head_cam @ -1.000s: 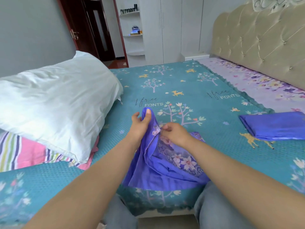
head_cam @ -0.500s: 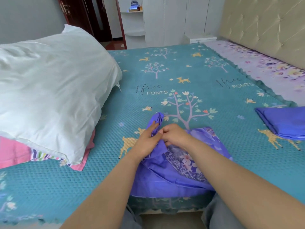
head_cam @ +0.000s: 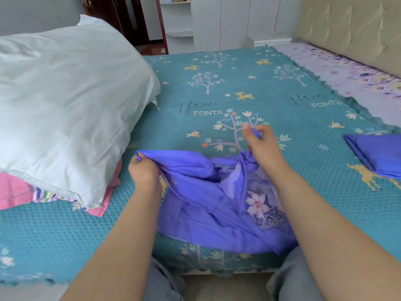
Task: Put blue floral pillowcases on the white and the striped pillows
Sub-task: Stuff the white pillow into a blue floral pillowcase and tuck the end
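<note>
A blue floral pillowcase [head_cam: 206, 205] lies rumpled on the teal bedspread in front of me, draping over the bed's near edge. My left hand [head_cam: 144, 170] grips its left corner. My right hand [head_cam: 262, 144] pinches another part of its edge, lifted a little higher and farther out. The cloth is stretched between both hands. The white pillow [head_cam: 65, 101] rests at the left, on top of the striped pillow [head_cam: 50, 195], of which only a pink and striped strip shows. A second blue pillowcase [head_cam: 377, 155] lies folded at the right edge.
The teal bedspread [head_cam: 227, 83] with trees and deer covers the bed. A padded beige headboard [head_cam: 351, 29] runs along the far right, with a lilac floral sheet [head_cam: 358, 77] below it. White wardrobe and shelves stand beyond the bed. My knees are at the bed's near edge.
My hands, which were together at one bunched corner, have pulled apart. The left went left, the right went up and right, spreading the pillowcase's edge.
</note>
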A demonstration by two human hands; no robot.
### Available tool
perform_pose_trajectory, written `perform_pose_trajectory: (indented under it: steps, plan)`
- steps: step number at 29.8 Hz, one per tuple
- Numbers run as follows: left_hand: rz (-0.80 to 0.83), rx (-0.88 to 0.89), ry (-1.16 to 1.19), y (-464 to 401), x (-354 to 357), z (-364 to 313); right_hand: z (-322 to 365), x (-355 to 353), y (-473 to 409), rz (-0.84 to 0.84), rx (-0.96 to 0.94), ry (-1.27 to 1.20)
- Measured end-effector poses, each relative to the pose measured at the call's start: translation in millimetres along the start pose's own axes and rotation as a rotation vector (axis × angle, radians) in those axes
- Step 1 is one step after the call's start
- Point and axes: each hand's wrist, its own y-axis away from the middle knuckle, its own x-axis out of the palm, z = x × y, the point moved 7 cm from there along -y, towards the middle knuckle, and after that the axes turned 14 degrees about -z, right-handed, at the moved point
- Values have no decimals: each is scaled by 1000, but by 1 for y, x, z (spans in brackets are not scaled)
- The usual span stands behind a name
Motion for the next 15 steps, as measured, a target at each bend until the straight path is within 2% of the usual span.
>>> perform_pose_trajectory:
  steps: [1, 3, 5, 6, 8, 11, 13, 15]
  plan:
    - [-6, 6, -28, -4, -1, 1, 2, 4, 3, 109, -126, 256]
    - [64, 18, -74, -5, 1, -2, -6, 17, 19, 404, -249, 603]
    - [225, 146, -196, 2, 9, -10, -18, 27, 37, 615, -326, 796]
    - [330, 239, -274, 9, 15, -14, -25, 28, 38, 633, -354, 841]
    - [542, 379, -381, 27, 24, -18, -24, 21, 30, 526, -359, 817]
    - [788, 429, -451, 48, 27, -14, -16, -1, 3, 239, -302, 628]
    - [858, 457, -514, 57, 25, -13, -18, -12, -10, 117, -231, 468]
    - [875, 507, -567, 59, 23, -13, -22, -23, -17, 13, -71, 190]
